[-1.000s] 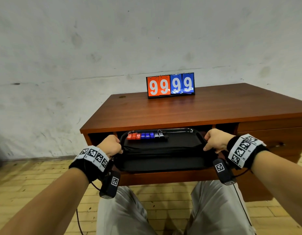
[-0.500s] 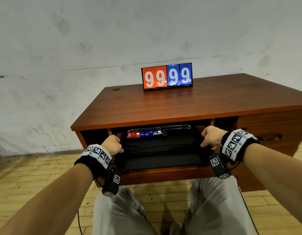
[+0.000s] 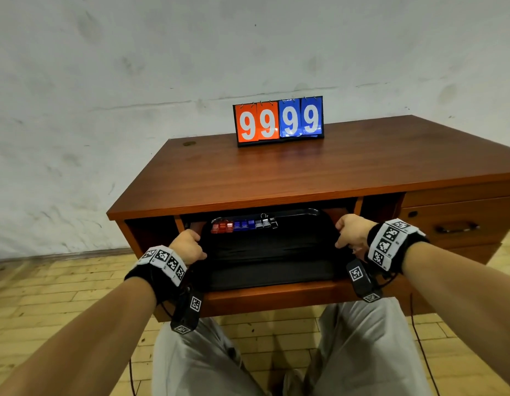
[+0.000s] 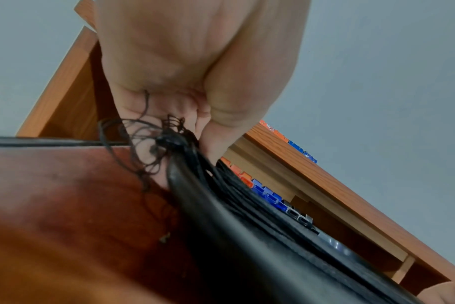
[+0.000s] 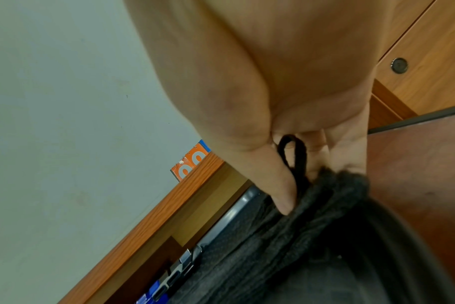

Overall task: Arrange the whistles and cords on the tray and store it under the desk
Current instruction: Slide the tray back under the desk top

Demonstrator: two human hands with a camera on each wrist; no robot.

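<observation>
Tray point(image 3: 272, 271), stiff and probably light, sits on the pull-out shelf point(image 3: 276, 292) under the bench point(image 3: 291, 178); left hand point(image 3: 188, 247) and right hand point(image 3: 351, 235) grip its ends, trapping loose cords point(image 4: 169, 142); whistles point(image 3: 243, 225) may slide.

both arms reach forward, left hand point(image 3: 188, 247) and right hand point(image 3: 351, 232) curled, gripping.

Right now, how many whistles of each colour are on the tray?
Red whistles: 3
Blue whistles: 3
Grey or black whistles: 3
Total on the tray: 9
</observation>
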